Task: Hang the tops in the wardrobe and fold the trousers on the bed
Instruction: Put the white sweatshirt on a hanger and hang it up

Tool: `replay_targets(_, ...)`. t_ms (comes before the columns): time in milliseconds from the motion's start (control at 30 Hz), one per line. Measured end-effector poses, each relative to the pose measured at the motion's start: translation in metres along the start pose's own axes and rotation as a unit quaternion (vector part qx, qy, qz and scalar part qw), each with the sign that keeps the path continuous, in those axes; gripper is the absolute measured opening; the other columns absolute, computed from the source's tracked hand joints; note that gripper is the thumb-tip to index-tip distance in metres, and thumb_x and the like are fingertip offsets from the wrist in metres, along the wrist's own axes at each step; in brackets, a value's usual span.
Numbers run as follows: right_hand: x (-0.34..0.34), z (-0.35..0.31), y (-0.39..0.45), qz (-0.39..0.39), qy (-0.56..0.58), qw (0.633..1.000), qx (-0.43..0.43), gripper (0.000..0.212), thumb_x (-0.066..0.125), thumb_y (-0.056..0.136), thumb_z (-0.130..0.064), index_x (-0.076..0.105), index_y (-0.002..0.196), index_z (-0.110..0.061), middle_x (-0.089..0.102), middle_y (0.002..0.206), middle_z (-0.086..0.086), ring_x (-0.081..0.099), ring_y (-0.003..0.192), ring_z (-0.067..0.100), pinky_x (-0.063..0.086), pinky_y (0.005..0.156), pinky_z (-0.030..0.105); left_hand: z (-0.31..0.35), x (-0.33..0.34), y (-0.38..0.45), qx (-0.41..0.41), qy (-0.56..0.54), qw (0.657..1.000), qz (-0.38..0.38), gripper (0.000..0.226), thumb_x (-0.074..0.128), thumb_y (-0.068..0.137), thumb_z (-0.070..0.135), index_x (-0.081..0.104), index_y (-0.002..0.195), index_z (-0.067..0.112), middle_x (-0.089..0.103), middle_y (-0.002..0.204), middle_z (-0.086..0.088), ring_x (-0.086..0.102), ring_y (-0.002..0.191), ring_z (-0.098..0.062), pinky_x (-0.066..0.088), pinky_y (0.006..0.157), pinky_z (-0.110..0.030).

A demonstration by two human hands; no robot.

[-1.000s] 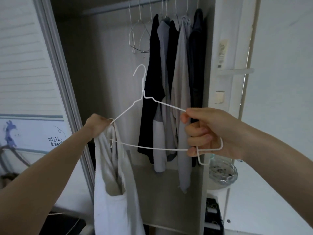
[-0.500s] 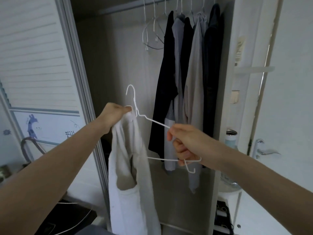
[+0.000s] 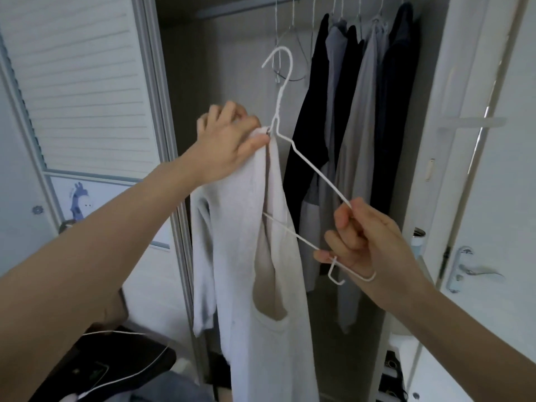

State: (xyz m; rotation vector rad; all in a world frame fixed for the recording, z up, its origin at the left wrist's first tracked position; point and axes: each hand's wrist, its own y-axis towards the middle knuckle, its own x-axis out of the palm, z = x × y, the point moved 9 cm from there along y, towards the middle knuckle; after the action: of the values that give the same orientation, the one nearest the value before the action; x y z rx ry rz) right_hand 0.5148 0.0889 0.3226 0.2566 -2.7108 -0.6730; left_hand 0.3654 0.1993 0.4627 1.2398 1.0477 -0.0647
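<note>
Both hands were raised in front of the open wardrobe (image 3: 185, 82). Left hand (image 3: 229, 146) pinched the shoulder of a white top (image 3: 246, 256) between thumb and fingers, pressing the fabric against the neck of a white wire hanger (image 3: 316, 175) just below its hook. Right hand (image 3: 362, 242) had its fingers curled round the hanger's lower right corner, gripping both the sloping arm and the bottom bar. The hanger was tilted, hook uppermost and leaning left, its thin wire coated white, with a small bent notch at the gripped end. The top hung limp from the left hand in long soft folds, a matte knit-like cloth with a rounded neckline opening visible low down; one side of the hanger passed inside it, the bottom bar emerging from the fabric. It was in front of the wardrobe opening, not on the rail (image 3: 246, 7).

Behind, hanging garments (image 3: 348, 140) in black, grey and navy draped from the metal rail, with bare wire hangers (image 3: 287, 53) beside them. A slatted white door panel (image 3: 81, 91) stood at left, and a white door with a metal lever handle (image 3: 470, 271) at right.
</note>
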Motion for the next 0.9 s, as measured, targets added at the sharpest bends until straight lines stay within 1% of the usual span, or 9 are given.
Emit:
replay_targets(67,0.01,0.005,0.001,-0.086,0.084,0.991,0.055,0.04,0.041,0.097,-0.047,0.06,0.086,-0.013,0.045,0.063,0.0,0.044,0.06,0.016,0.04,0.071,0.039,-0.002,0.008,0.003,-0.03,-0.112,0.993,-0.026,0.042,0.041,0.102,0.04,0.051,0.093,0.0,0.049,0.083,-0.018,0.044,0.074,-0.019,0.033,0.068,-0.03)
replay_targets(133,0.015,0.015,0.0,-0.133,0.202,0.961,0.133,0.057,0.034,0.096,-0.059,0.06,0.112,-0.011,0.056,0.099,0.01,0.051,0.1,0.025,0.038,0.093,0.051,0.001,0.006,0.001,-0.049,-0.165,0.985,0.01,0.044,0.047,0.101,0.036,0.049,0.085,-0.005,0.044,0.074,-0.02,0.039,0.064,-0.018,0.031,0.059,-0.028)
replay_targets(267,0.01,0.051,-0.003,-0.126,0.278,0.932,0.193,0.062,0.034,0.096,-0.054,0.037,0.147,-0.018,0.027,0.155,0.009,0.019,0.144,0.026,0.014,0.113,0.059,0.014,0.01,0.0,-0.065,-0.256,0.964,0.021,0.05,0.051,0.099,0.032,0.046,0.074,-0.011,0.035,0.068,-0.011,0.033,0.059,-0.014,0.029,0.056,-0.025)
replay_targets(433,-0.011,0.075,0.008,-0.064,0.135,0.974,0.17,0.055,0.066,0.084,-0.032,0.054,0.135,-0.016,0.046,0.146,0.005,0.043,0.135,0.021,0.043,0.102,0.051,0.018,0.021,-0.004,-0.109,-0.335,0.936,0.015,0.051,0.052,0.098,0.035,0.041,0.066,-0.003,0.026,0.063,-0.005,0.025,0.053,-0.009,0.024,0.052,-0.023)
replay_targets(533,-0.022,0.086,0.015,-0.019,-0.082,0.985,0.154,0.034,0.06,0.09,-0.02,0.063,0.124,-0.027,0.059,0.133,-0.002,0.056,0.122,0.015,0.047,0.101,0.035,0.018,0.026,-0.005,-0.133,-0.368,0.92,0.012,0.049,0.051,0.098,0.039,0.043,0.068,0.002,0.024,0.064,-0.008,0.025,0.055,-0.012,0.023,0.055,-0.029)
replay_targets(600,-0.025,0.082,0.02,-0.019,-0.295,0.951,0.089,0.035,0.056,0.094,-0.017,0.061,0.124,-0.034,0.064,0.124,-0.008,0.059,0.117,0.012,0.045,0.102,0.028,0.016,0.031,-0.006,-0.139,-0.37,0.918,0.002,0.055,0.051,0.098,0.041,0.042,0.068,-0.004,0.027,0.067,-0.011,0.026,0.058,-0.021,0.024,0.059,-0.032)
replay_targets(700,-0.037,0.08,0.02,-0.037,-0.57,0.82,0.041,0.055,0.056,0.089,-0.016,0.039,0.139,-0.032,0.059,0.121,-0.002,0.061,0.103,0.016,0.052,0.089,0.035,0.006,0.033,-0.011,-0.151,-0.37,0.917,-0.001,0.061,0.052,0.096,0.043,0.042,0.07,-0.011,0.035,0.07,-0.012,0.03,0.064,-0.025,0.025,0.063,-0.035)
replay_targets(800,-0.066,0.092,0.008,-0.063,-0.699,0.708,0.078,0.08,0.059,0.087,-0.026,0.006,0.144,-0.045,0.055,0.114,0.0,0.062,0.075,0.017,0.056,0.062,0.034,-0.011,0.033,-0.017,-0.178,-0.374,0.91,0.003,0.065,0.052,0.094,0.047,0.044,0.075,-0.014,0.039,0.072,-0.02,0.035,0.068,-0.026,0.028,0.067,-0.036)
replay_targets(900,-0.085,0.089,0.002,-0.026,-0.622,0.777,0.094,0.031,0.055,0.093,-0.023,0.039,0.114,-0.038,0.061,0.087,0.001,0.065,0.059,0.018,0.056,0.054,0.028,-0.028,0.031,-0.026,-0.195,-0.374,0.906,0.008,0.072,0.051,0.089,0.058,0.046,0.076,-0.013,0.043,0.075,-0.025,0.039,0.071,-0.025,0.03,0.072,-0.037)
